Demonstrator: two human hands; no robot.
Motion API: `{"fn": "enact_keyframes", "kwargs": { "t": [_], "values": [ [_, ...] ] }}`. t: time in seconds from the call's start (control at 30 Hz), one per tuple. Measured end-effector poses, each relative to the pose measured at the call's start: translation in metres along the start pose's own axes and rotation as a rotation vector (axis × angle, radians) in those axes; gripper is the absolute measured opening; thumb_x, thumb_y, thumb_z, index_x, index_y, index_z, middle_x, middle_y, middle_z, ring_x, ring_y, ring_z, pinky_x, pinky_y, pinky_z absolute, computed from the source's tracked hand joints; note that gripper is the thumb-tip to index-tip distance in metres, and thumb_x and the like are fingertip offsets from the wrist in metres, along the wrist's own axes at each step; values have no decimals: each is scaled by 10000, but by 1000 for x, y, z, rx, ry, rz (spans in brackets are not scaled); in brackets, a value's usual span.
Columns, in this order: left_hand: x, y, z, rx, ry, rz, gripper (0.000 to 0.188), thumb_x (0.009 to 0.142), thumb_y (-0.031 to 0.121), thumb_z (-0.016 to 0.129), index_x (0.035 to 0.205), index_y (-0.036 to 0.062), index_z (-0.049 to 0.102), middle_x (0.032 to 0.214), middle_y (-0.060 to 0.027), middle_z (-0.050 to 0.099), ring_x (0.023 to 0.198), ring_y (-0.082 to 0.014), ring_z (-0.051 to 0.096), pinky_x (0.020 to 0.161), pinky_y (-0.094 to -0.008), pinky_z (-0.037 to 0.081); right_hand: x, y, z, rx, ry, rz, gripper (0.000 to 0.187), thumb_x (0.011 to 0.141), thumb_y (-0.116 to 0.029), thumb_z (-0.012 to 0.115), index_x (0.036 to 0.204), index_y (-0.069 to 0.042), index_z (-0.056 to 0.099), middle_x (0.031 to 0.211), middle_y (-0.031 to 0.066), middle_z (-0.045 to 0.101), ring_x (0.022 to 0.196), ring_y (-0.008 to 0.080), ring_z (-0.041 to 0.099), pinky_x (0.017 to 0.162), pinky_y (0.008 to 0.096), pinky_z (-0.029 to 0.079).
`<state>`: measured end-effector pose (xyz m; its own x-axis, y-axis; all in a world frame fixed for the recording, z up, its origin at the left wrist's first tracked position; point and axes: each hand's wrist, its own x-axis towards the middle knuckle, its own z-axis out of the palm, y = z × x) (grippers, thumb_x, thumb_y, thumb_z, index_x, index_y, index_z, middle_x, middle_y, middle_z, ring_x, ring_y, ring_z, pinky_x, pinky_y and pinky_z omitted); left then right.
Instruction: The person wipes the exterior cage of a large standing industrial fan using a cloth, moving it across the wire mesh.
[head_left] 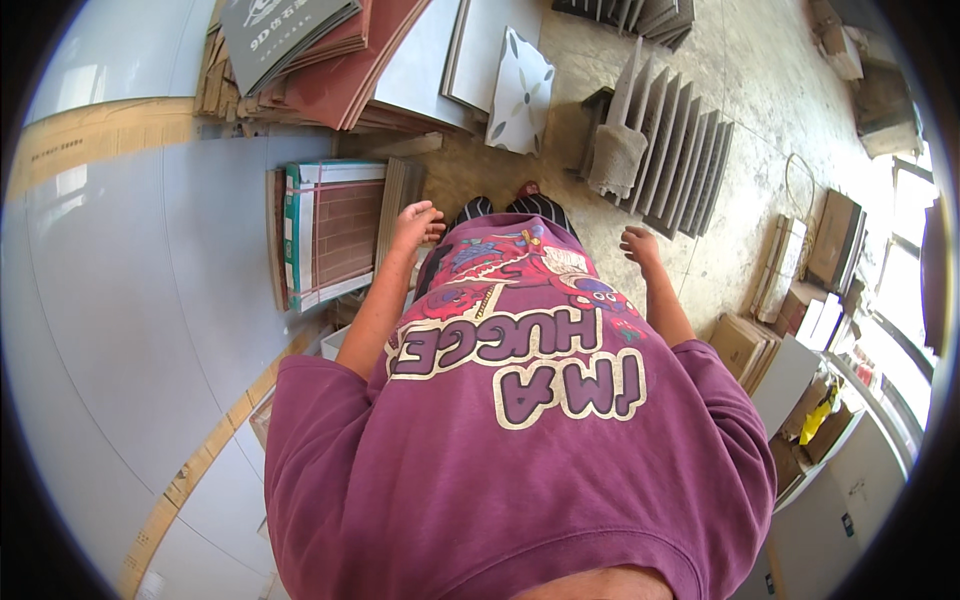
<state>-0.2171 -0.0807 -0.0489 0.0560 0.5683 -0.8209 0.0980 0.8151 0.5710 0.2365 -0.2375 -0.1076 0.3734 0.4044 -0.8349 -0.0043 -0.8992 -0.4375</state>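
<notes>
My left hand (418, 225) hangs in front of my body with its fingers loosely bent and apart, holding nothing. Nearest to it is a stack of brown tiles in a teal and white carton (335, 232), with thin grey tiles (400, 195) standing beside the carton. On the other side, my right hand (637, 244) is also empty, its fingers slightly curled and apart. Beyond that hand, a row of grey tiles (668, 150) stands on edge with gaps between them, a pale cloth (616, 160) draped over its near left end.
A white tile with a dark petal pattern (520, 92) leans ahead of my feet. Reddish sheets and a dark grey box (280, 40) are piled far left. Large pale panels (90, 300) line the left side. Cartons (745, 350) and boards stand at the right by a window.
</notes>
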Motion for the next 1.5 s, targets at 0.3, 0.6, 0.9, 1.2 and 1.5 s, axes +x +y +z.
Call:
{"fn": "enact_keyframes", "kwargs": {
  "t": [0.3,0.6,0.9,1.2,1.5],
  "values": [
    [-10,7,-21,-116,105,82,424,869,213,577,1228,29,447,1024,-125,623,779,-195,632,641,-303,507,-2,-24,2,47,-33,-98,422,826,-205,582,1212,-40,538,964,56,645,830,174,646,675,297,501],
    [-22,51,-32,-330,156,221,362,882,161,561,1202,27,459,1002,-126,632,765,-194,633,625,-300,504,-13,13,-10,10,-76,37,399,841,-228,579,1204,-66,546,949,46,653,794,159,641,660,305,485],
    [-14,56,-17,-314,112,227,354,892,183,553,1202,40,458,1023,-137,626,781,-205,636,641,-310,509,-13,0,-15,67,-8,-30,391,816,-202,573,1168,-32,569,928,60,654,788,163,648,637,285,501],
    [-14,66,-3,-283,101,210,316,893,205,566,1165,62,495,1029,-119,623,818,-200,631,680,-321,513,-10,12,-18,93,-47,15,395,836,-216,568,1193,-48,548,956,63,654,819,166,645,661,293,497],
    [-21,76,0,-327,108,272,307,895,180,548,1174,62,492,1029,-125,622,839,-211,631,690,-322,519,3,7,-25,54,-53,32,400,839,-227,568,1204,-65,543,972,58,652,833,159,641,675,291,496]
  ]
}}
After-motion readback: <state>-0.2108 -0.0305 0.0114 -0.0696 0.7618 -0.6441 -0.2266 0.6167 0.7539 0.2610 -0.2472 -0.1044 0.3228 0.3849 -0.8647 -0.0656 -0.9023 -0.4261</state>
